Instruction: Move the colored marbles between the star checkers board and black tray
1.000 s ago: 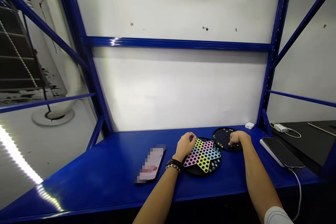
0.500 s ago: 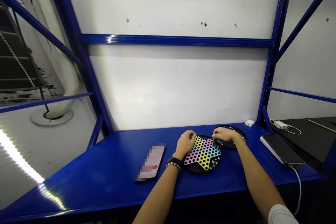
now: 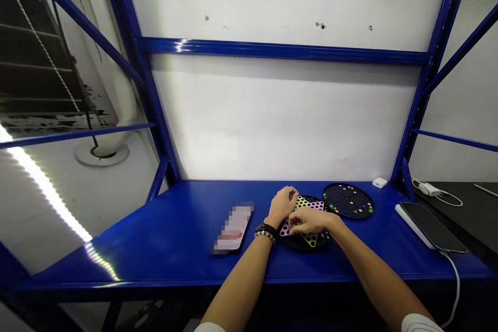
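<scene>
A round black Chinese checkers board (image 3: 314, 243) with a pink, yellow and blue star of holes lies on the blue table, partly covered by my hands. My left hand (image 3: 282, 204) is closed with curled fingers at the board's upper left edge; what it holds, if anything, is hidden. Over the middle of the star, my right hand (image 3: 310, 220) points down with its fingers pinched together. I cannot make out what is in them. Just behind and to the right lies a round black tray (image 3: 352, 201) with small white and coloured pieces in it.
A phone (image 3: 234, 229) lies left of the board. At the right sits another phone (image 3: 431, 226) on a white block, with a white cable hanging off the front edge. A small white case (image 3: 379, 182) stands at the back right, near the blue frame post.
My right hand has moved from the black tray leftward and nearer to me, over the star board. My left hand stays at the board's edge. The camera view has shifted slightly.
</scene>
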The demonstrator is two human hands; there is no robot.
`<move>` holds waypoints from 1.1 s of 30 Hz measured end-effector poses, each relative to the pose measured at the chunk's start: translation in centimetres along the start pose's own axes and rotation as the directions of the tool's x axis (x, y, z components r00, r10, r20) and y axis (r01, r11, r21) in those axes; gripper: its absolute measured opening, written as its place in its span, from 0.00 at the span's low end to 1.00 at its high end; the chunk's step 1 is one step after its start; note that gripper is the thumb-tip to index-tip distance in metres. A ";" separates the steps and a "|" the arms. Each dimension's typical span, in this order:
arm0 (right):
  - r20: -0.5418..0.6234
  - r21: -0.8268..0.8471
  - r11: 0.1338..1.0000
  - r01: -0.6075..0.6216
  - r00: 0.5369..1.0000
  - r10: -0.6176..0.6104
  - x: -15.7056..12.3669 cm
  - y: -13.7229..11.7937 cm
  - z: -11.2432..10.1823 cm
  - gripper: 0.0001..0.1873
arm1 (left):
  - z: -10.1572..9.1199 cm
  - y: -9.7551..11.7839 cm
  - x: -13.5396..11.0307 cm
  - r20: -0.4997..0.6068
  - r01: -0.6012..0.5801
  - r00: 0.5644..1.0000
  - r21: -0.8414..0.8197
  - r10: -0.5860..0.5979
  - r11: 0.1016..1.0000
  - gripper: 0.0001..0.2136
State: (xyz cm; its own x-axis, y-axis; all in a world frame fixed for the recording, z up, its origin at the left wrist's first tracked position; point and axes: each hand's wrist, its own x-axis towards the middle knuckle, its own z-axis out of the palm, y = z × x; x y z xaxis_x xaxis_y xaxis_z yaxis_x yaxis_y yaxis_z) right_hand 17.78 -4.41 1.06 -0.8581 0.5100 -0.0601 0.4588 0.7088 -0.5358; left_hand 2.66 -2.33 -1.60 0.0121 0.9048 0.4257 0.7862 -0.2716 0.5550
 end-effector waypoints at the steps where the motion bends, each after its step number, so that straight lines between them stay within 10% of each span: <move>1: -0.001 0.008 1.000 -0.001 1.000 0.001 -0.2 -0.2 0.1 0.07 | 0.0 0.0 0.0 -0.002 0.001 1.000 -0.001 -0.001 1.000 0.08; 13: -0.089 0.160 0.987 -0.013 0.996 0.027 -1.3 -2.3 0.9 0.10 | -0.3 0.4 -0.1 0.015 -0.004 1.000 -0.009 0.004 1.000 0.09; 33: -0.350 -0.281 0.960 0.011 0.930 -0.113 -0.5 -3.1 4.6 0.13 | 0.0 -0.2 0.0 0.032 -0.008 0.999 -0.011 0.009 1.000 0.09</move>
State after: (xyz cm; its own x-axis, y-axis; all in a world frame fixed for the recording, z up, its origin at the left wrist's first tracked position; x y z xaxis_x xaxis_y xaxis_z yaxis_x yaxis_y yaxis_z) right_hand 15.77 -9.08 -1.14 -0.7690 0.5645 0.3000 0.4955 0.8228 -0.2783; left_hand 2.56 -2.28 -1.71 0.0384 0.9123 0.4077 0.7794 -0.2826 0.5591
